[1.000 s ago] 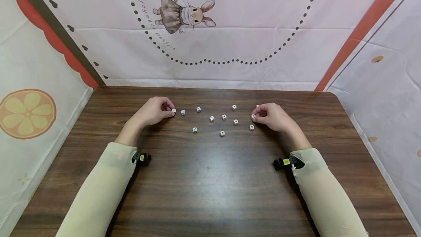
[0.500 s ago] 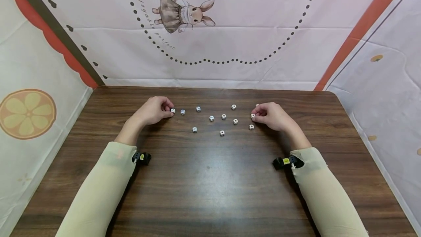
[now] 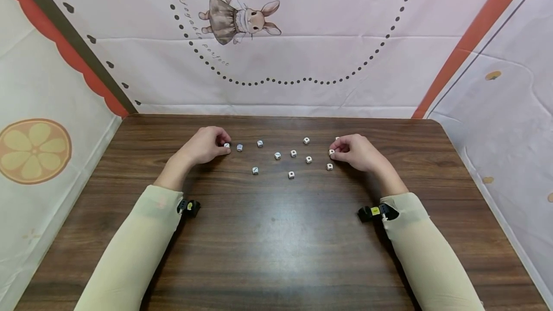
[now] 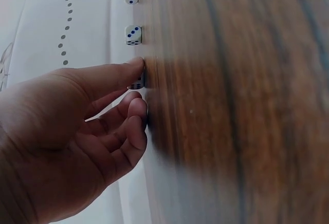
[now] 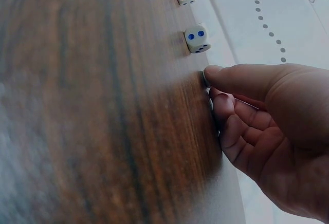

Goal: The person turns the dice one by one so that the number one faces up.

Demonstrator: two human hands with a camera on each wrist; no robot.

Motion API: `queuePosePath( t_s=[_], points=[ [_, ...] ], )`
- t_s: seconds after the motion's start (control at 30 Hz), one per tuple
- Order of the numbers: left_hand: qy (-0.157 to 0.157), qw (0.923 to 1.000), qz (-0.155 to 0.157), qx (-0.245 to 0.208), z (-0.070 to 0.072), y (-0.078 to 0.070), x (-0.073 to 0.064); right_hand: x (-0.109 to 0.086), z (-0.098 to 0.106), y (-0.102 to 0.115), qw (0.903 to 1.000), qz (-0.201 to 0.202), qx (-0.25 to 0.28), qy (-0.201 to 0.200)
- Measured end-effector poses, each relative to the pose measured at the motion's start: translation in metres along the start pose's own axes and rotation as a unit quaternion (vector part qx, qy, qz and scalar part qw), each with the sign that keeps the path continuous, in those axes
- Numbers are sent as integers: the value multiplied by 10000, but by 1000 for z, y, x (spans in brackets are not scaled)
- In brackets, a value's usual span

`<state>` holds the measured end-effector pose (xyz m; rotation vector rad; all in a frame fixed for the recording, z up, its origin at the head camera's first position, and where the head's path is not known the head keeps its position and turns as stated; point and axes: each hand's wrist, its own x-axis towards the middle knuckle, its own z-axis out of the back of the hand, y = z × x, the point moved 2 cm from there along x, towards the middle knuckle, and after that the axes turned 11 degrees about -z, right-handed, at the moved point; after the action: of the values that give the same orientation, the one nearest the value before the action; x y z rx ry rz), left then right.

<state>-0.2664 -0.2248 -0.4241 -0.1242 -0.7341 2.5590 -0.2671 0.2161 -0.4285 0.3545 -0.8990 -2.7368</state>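
At the left end of a loose scatter of white dice, my left hand [image 3: 205, 145] pinches a die [image 3: 226, 146] between thumb and fingers. In the left wrist view that die [image 4: 136, 84] is partly covered by the thumb. My right hand [image 3: 356, 151] pinches another die [image 3: 331, 152] at the scatter's right end; in the right wrist view the thumb hides most of it. Just right of the left fingertips sits a die [image 3: 239, 148] with many pips on top. One die [image 3: 330, 167] lies in front of the right fingertips, and another [image 3: 337, 138] peeks out behind that hand.
Several more dice lie between the hands, among them a die [image 3: 255, 171] and a die [image 3: 291, 175] closer to me. The brown wooden table [image 3: 276, 253] meets a printed cloth backdrop [image 3: 324, 61] at its far edge.
The left hand's thumb and fingers have shifted slightly right over their die, covering more of it. That die has moved slightly left. The right hand keeps its place.
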Motion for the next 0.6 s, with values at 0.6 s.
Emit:
queuePosePath(
  t_s=[0.6],
  points=[
    [45, 9999, -159, -9, -1, -1, 1, 0, -1, -1, 10000, -53, 74, 25]
  ],
)
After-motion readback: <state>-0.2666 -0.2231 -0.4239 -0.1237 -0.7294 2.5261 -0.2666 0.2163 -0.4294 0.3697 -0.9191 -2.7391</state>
